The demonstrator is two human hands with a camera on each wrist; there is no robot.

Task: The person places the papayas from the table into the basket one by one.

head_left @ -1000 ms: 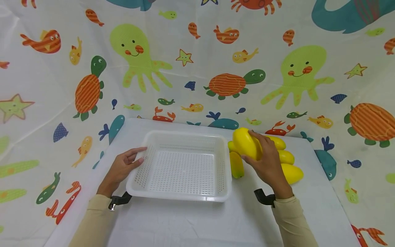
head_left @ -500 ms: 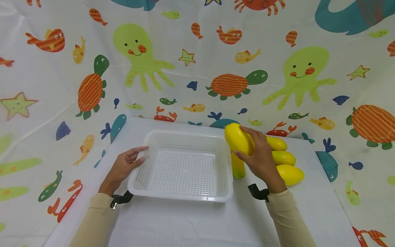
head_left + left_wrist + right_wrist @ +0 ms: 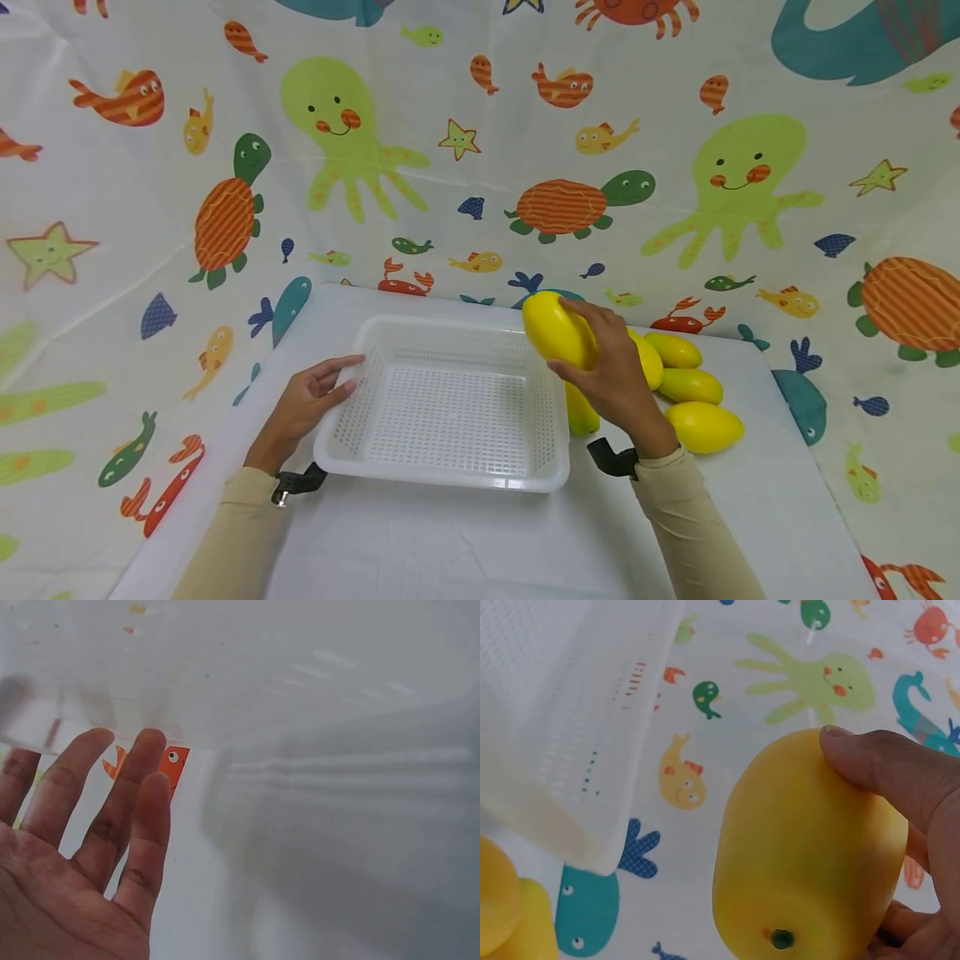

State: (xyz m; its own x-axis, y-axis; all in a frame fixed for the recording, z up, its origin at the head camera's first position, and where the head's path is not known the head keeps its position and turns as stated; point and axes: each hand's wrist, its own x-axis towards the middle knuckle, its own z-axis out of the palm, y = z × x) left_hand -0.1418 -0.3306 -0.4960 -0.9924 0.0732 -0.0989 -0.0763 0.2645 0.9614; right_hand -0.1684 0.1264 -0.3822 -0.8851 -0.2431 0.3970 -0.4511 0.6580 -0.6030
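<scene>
My right hand [image 3: 611, 379] grips a plump yellow mango [image 3: 553, 327] and holds it up by the right rim of a white plastic basket [image 3: 442, 481]. In the right wrist view, the thumb [image 3: 877, 761] presses one side of the mango [image 3: 802, 847], whose small green stem end faces the camera. At the basket's left rim, my left hand [image 3: 303, 408] rests with its thumb and forefinger on the edge. In the left wrist view its fingers [image 3: 112, 825] are loosely extended along the basket's outer wall. The basket has a perforated floor and nothing in it.
Several more yellow mangoes lie right of the basket: one mango [image 3: 581, 412] close against its side, another mango [image 3: 705, 427] farther right. All stand on a white-covered table [image 3: 450, 550]. A sea-animal printed cloth [image 3: 480, 150] hangs behind the table.
My right hand has carried the mango leftward, from above the other mangoes to the basket's right rim. More of the mangoes behind it shows now. The left hand and basket stay put.
</scene>
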